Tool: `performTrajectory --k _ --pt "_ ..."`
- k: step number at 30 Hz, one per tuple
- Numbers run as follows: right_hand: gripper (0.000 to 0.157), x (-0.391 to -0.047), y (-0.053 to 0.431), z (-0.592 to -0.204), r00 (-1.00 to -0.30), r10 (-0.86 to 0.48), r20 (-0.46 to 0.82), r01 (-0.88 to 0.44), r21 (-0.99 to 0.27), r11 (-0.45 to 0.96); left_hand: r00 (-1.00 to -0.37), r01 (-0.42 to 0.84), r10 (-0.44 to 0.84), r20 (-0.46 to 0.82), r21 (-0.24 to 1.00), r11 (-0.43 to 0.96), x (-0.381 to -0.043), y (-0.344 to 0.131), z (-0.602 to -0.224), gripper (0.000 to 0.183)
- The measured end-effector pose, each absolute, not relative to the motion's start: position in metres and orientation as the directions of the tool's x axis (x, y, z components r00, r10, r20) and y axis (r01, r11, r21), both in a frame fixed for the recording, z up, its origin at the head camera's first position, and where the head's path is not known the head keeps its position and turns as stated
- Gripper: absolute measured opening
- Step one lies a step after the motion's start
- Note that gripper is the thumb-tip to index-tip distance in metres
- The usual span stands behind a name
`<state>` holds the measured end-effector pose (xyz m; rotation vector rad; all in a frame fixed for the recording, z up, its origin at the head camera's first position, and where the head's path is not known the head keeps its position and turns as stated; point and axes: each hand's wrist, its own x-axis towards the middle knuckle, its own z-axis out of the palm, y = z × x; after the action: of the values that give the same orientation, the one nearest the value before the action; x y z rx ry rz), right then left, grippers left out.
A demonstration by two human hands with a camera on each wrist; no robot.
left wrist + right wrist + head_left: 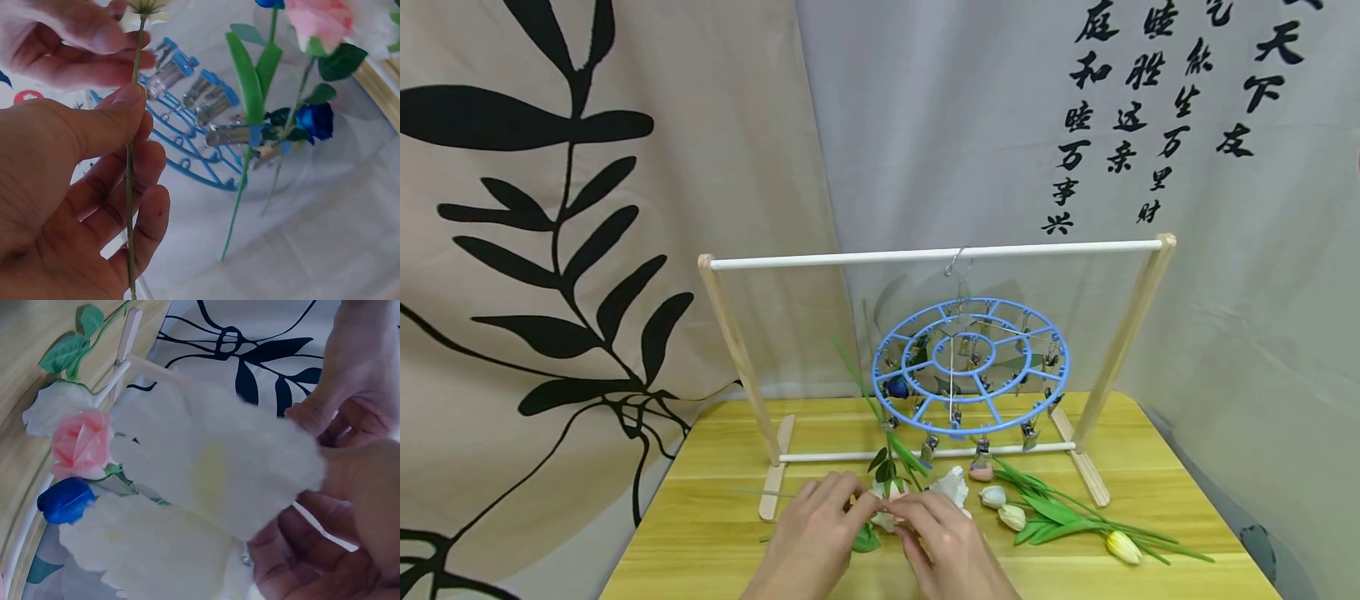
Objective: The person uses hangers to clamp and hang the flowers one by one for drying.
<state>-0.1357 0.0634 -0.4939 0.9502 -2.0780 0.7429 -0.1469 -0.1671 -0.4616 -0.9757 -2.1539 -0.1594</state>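
My left hand [822, 527] pinches the thin green stem of a white artificial flower between thumb and fingers; the stem [130, 187] runs down across the palm in the left wrist view. My right hand [946, 533] meets it from the right, its fingertips curled at the stem just under the bloom. Large pale petals with a yellowish patch make up the white flower [219, 462], which covers part of the right fingertips in the right wrist view. Beyond the hands are a pink rose [81, 445] and a blue tulip [65, 500].
A round blue clip hanger [901, 417] hangs from the white bar [850, 258] of a wooden stand. Metal clips dangle from it, and a blue rose [314, 121] is beside them. Several tulips [1052, 508] lie on the table [700, 533] to the right.
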Motion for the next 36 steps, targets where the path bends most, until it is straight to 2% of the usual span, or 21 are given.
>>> performTrajectory --k 6,11,15,18,20,21,22,23,25,26,28,31,36 --pt "0.047 -0.138 0.066 -0.494 -0.472 -0.35 0.809 -0.747 -0.156 0.647 -0.365 0.689 0.602 0.71 -0.228 0.688 -0.148 -0.157 -0.464 0.045" --pt "0.043 -0.139 0.074 -0.496 -0.5 -0.325 0.803 -0.719 -0.175 0.673 -0.307 0.73 0.567 0.764 -0.194 0.656 -0.15 -0.15 -0.466 0.011" --pt "0.041 -0.138 0.08 -0.493 -0.562 -0.287 0.776 -0.676 -0.23 0.7 -0.218 0.806 0.499 0.838 -0.133 0.576 -0.155 -0.146 -0.47 0.027" --pt "0.039 -0.138 0.084 -0.488 -0.589 -0.249 0.768 -0.648 -0.265 0.714 -0.18 0.86 0.436 0.882 -0.075 0.505 -0.16 -0.146 -0.476 0.025" --pt "0.039 -0.138 0.087 -0.485 -0.594 -0.227 0.772 -0.635 -0.277 0.721 -0.234 0.878 0.384 0.893 0.025 0.477 -0.16 -0.146 -0.482 0.019" --pt "0.039 -0.138 0.088 -0.483 -0.596 -0.216 0.773 -0.63 -0.284 0.723 -0.293 0.877 0.348 0.891 0.105 0.469 -0.159 -0.145 -0.485 0.016" --pt "0.04 -0.139 0.088 -0.483 -0.599 -0.205 0.774 -0.624 -0.29 0.726 -0.376 0.863 0.308 0.874 0.208 0.461 -0.16 -0.145 -0.488 0.013" --pt "0.041 -0.141 0.087 -0.483 -0.598 -0.197 0.777 -0.621 -0.293 0.727 -0.486 0.827 0.262 0.834 0.342 0.447 -0.16 -0.145 -0.49 0.01" --pt "0.041 -0.144 0.087 -0.483 -0.601 -0.184 0.778 -0.616 -0.304 0.726 -0.7 0.695 0.166 0.695 0.609 0.383 -0.163 -0.142 -0.493 0.009" --pt "0.042 -0.145 0.086 -0.484 -0.604 -0.182 0.776 -0.619 -0.312 0.72 -0.785 0.609 0.125 0.606 0.721 0.33 -0.164 -0.14 -0.494 0.012" --pt "0.041 -0.148 0.085 -0.486 -0.608 -0.187 0.771 -0.627 -0.322 0.709 -0.895 0.444 0.068 0.44 0.871 0.211 -0.169 -0.136 -0.496 0.016" --pt "0.04 -0.153 0.082 -0.49 -0.615 -0.201 0.762 -0.639 -0.333 0.694 -0.949 0.313 0.062 0.31 0.949 0.049 -0.179 -0.131 -0.499 0.015" --pt "0.037 -0.161 0.078 -0.496 -0.619 -0.209 0.757 -0.643 -0.336 0.688 -0.953 0.286 0.085 0.291 0.956 -0.06 -0.193 -0.128 -0.504 0.009"
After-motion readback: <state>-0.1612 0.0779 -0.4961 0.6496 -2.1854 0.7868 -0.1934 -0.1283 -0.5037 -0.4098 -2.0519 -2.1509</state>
